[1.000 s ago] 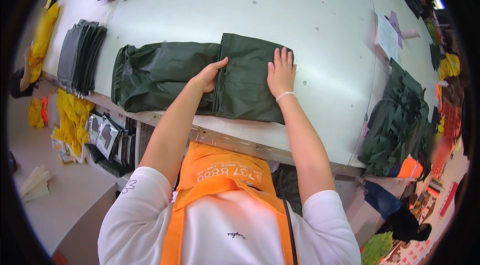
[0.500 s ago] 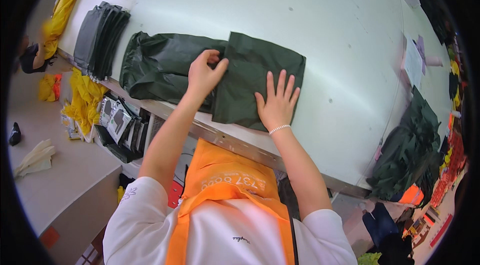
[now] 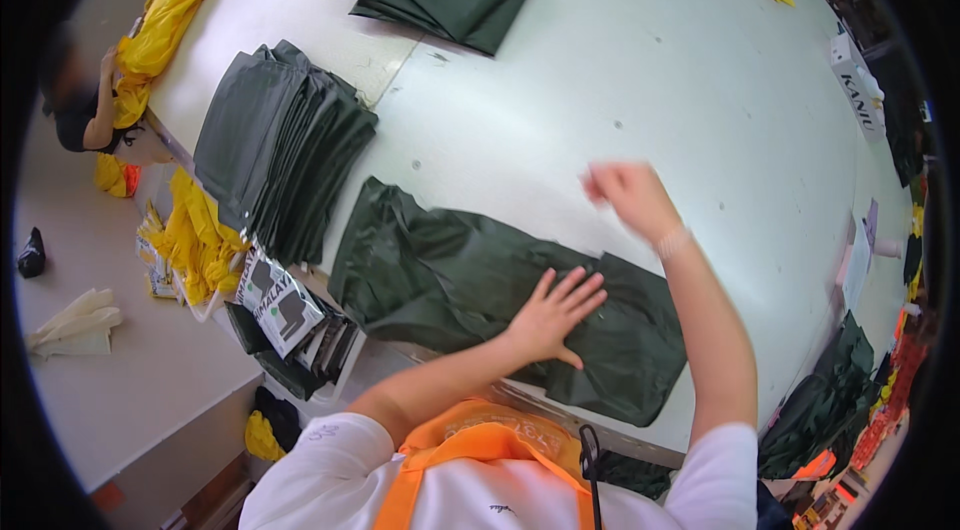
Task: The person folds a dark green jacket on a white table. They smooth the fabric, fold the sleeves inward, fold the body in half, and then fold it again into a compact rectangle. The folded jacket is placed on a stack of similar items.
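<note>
So the right hand (image 3: 635,198) has lifted off the dark green, folded fabric piece (image 3: 440,275) near the smooth white table's (image 3: 560,130) front edge, seemingly leaving the left hand (image 3: 552,318) to steady it, palm down, fingers spread. Right fingers look curled but blurry; can't tell how tightly, or if they're holding anything.

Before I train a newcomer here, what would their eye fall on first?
First, probably the dark green fabric lying along the near edge of the table, the left hand splayed on it. Then the bright orange apron at bottom centre, and the thick stack of dark folded pieces to the fabric's left.
</note>
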Demonstrator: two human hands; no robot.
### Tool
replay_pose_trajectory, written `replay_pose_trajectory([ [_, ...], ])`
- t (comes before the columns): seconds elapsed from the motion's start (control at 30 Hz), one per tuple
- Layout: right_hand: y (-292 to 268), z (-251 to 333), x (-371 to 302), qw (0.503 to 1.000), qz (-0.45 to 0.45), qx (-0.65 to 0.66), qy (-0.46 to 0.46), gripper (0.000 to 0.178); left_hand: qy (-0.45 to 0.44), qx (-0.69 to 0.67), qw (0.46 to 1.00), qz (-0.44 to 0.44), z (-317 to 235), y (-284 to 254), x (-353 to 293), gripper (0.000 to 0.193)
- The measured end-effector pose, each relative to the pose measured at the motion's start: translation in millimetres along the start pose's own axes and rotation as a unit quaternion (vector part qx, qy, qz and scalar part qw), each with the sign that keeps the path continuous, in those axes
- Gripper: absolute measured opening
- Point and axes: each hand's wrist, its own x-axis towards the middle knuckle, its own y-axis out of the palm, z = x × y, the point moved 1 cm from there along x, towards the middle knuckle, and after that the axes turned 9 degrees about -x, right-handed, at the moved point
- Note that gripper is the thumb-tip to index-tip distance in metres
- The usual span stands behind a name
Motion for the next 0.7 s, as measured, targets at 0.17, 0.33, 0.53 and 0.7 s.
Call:
replay_pose_trajectory([
  [0.17, 53.7, 64.7, 238.3, 0.883, -0.07, 0.423, 0.194, 0.04, -0.001, -0.047, 0.998, 0.046, 8.2, -5.6, 1.7, 0.117],
  [0.33, 85.7, 62.6, 346.9, 0.879, -0.172, 0.272, 0.352, 0.044, 0.023, -0.073, 0.997, 0.019, 22.5, 31.9, -1.5, 0.115],
  [0.53, 67.7, 79.1, 286.6, 0.748, -0.063, 0.629, 0.2, 0.025, 0.031, -0.053, 0.998, 0.034, 24.4, 3.9, -4.6, 0.118],
  [0.7, 66.8, 45.8, 121.5, 0.658, -0.13, 0.723, 0.164, 0.031, 0.028, -0.032, 0.998, 0.036, 22.4, 7.3, 1.8, 0.099],
])
